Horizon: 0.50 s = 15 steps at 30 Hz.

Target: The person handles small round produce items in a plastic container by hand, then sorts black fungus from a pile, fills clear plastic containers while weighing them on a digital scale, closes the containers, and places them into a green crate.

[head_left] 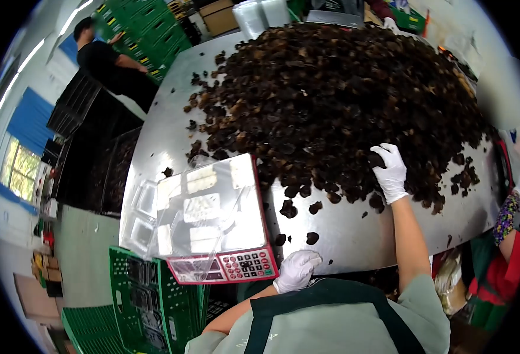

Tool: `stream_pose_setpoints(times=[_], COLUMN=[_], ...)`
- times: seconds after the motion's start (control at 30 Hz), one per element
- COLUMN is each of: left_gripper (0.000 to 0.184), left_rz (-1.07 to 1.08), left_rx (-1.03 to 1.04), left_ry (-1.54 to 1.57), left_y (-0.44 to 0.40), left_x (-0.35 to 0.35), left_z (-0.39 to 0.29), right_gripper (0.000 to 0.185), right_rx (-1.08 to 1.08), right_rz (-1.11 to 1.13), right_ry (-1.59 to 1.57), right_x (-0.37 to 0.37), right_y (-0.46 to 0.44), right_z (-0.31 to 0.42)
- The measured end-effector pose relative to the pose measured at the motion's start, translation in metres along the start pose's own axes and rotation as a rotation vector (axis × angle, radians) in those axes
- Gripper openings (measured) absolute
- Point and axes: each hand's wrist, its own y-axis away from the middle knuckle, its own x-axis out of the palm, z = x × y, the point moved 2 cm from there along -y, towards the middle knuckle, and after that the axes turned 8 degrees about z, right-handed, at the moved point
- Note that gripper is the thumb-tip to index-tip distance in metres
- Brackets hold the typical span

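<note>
A large heap of dark brown, curled wood ear mushrooms (325, 88) covers much of the metal table. My right hand (391, 172), in a white glove, reaches to the near side of the heap, its fingers and thumb curled round a dark mushroom piece (377, 160). Close to the table's near edge, my left hand (297, 271), also gloved, is curled closed beside the scale; its fingertips are partly hidden and I cannot make out anything in them. The red and white scale (249, 265) carries clear plastic trays (204, 206) on its platform.
Green crates (130, 307) stand below the table at the left, one holding black trays. A person in black (109, 62) stands by stacked green crates (145, 32). Another person's gloved hand (391, 25) is across the heap; a patterned sleeve (506, 218) shows at right.
</note>
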Motion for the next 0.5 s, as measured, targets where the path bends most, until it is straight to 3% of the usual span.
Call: stream_pose_setpoints(times=[0.07, 0.17, 0.27, 0.3, 0.33, 0.37, 0.43, 0.47, 0.5], left_gripper=[0.030, 0.037, 0.034, 0.032, 0.031, 0.034, 0.032, 0.031, 0.032], left_rz=[-0.083, -0.064, 0.058, -0.005, -0.057, 0.094, 0.231, 0.271, 0.283], left_rx=[0.014, 0.006, 0.033, 0.006, -0.022, -0.152, -0.177, -0.134, -0.150], left_ry=[-0.009, -0.002, 0.247, 0.442, 0.650, 0.727, 0.791, 0.760, 0.799], left_y=[0.000, -0.007, 0.001, -0.007, -0.016, -0.006, -0.011, -0.012, -0.010], left_x=[-0.001, -0.009, 0.008, -0.003, -0.018, -0.011, -0.032, -0.042, -0.052], left_z=[-0.004, -0.005, 0.016, -0.002, -0.022, -0.012, -0.030, -0.034, -0.037], right_gripper=[0.039, 0.035, 0.036, 0.032, 0.027, 0.024, 0.022, 0.019, 0.019], right_rx=[0.029, -0.020, -0.074, -0.011, 0.170, 0.483, 0.588, 0.623, 0.634], right_rz=[-0.003, -0.112, -0.181, -0.178, -0.131, 0.004, 0.031, 0.212, 0.257], right_ry=[-0.069, -0.194, -0.195, -0.287, -0.519, -0.956, -1.244, -1.414, -1.550], right_x=[-0.003, -0.009, -0.016, -0.015, -0.010, -0.016, -0.023, -0.008, -0.005], right_y=[-0.002, -0.008, -0.018, -0.020, -0.022, -0.020, -0.015, -0.016, -0.015], right_z=[0.002, 0.017, 0.041, 0.047, 0.048, 0.066, 0.094, 0.072, 0.081])
